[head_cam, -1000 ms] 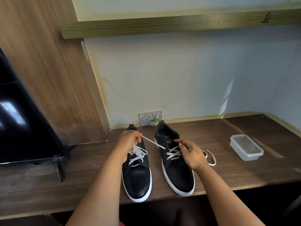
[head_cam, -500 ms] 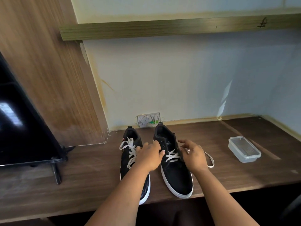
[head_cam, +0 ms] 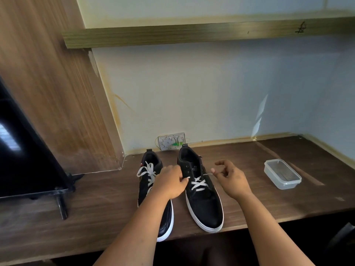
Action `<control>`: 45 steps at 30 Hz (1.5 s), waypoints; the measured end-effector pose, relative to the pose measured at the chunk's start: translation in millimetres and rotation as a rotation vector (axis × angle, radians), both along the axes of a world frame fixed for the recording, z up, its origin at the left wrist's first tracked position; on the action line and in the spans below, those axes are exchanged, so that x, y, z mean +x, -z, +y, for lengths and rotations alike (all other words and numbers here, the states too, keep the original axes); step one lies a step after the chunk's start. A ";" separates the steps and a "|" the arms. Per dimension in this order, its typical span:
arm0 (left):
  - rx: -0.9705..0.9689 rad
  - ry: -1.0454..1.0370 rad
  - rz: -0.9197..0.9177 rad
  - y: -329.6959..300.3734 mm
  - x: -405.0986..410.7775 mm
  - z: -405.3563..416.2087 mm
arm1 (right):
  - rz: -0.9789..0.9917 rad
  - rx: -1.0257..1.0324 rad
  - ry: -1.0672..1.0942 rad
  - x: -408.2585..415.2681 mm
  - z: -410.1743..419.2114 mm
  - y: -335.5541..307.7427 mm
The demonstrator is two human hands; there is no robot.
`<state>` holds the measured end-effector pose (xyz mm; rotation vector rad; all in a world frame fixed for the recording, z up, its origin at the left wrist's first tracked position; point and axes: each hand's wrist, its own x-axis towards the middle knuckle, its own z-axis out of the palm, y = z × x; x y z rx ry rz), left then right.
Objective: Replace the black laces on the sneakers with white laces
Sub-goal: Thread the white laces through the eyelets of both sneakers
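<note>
1. Pinching grip on both sides, head view: right hand (head_cam: 231, 179) holds one white lace (head_cam: 199, 184) end between thumb and forefinger, pulled out just right of the right sneaker (head_cam: 199, 191). Left hand (head_cam: 170, 182) has fingers curled at that sneaker's left eyelet row, seemingly nipping the other lace end; exact contact is too small to confirm.
2. Right sneaker sits on the wooden desk (head_cam: 288, 204), toe toward the person, white lace crossed through the lower eyelets only. Upper eyelets look unthreaded.
3. Left sneaker (head_cam: 151, 187), just beside it, shows white lacing up to the top, partly hidden by the left forearm.
4. Change over the last second: left hand came off the left sneaker, where it had drawn a lace taut, and crossed to the right one. Right hand lifted from the tongue area and now has the lace end raised. Camera tipped slightly.
5. Meaning, as a judgement: left shoe likely done, work now on the right shoe's upper eyelets; task well past halfway. No black laces visible.
6. Also there: clear plastic container (head_cam: 282, 174) well to the right, black screen (head_cam: 25, 154) on a stand at left, wall socket (head_cam: 172, 141) behind the shoes.
</note>
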<state>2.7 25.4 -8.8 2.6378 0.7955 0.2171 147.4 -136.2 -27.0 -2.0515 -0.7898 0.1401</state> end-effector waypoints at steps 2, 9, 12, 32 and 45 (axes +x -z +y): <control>0.033 0.013 -0.165 -6.3 4.3 -9.2 | -0.028 0.047 0.024 0.9 -5.8 -10.2; -0.476 0.190 -0.435 -28.9 33.2 -74.6 | -0.093 0.256 -0.071 -18.8 -12.3 -48.6; -0.661 -0.005 -0.594 -30.8 36.1 -67.4 | 0.034 0.307 -0.061 -9.2 -26.5 -45.7; -0.659 -0.111 -0.524 -29.8 20.3 -41.3 | 0.137 0.180 -0.036 2.5 -40.8 -34.5; -0.660 0.101 -0.376 -27.9 23.0 -51.6 | 0.033 0.186 -0.103 -26.0 -10.6 -34.0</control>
